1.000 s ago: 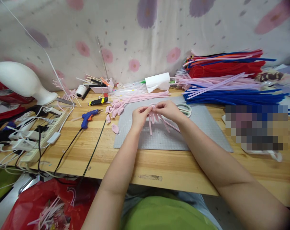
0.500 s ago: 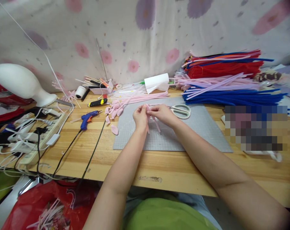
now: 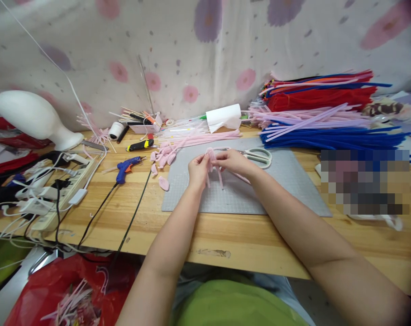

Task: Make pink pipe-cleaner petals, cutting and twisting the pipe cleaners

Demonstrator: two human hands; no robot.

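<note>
Above the grey cutting mat [image 3: 185, 199], my left hand [image 3: 198, 171] pinches bent pink pipe cleaners [image 3: 210, 156] from the left. My right hand [image 3: 234, 162] has its fingers closed on the same pipe cleaners from the right. They curve in a loop at the top, and loose ends hang below the fingers; another strand runs out under my right hand. Scissors with pale handles [image 3: 260, 157] lie on the mat just beyond my right hand. Left of the mat sit several finished pink petal-shaped pieces [image 3: 164, 183].
A blue glue gun [image 3: 126, 170] and a yellow-black cutter [image 3: 140, 145] lie on the left. Behind them stands a white foam head [image 3: 32, 115]; a power strip [image 3: 66, 194] with tangled cables is nearer. Blue pipe cleaner bundles [image 3: 334, 138] are stacked at the back right. A red bag [image 3: 32, 290] hangs below.
The loop of pink pipe cleaners now shows more clearly above my fingers, and a strand has come into view under my right hand. Both hands stay in nearly the same place.
</note>
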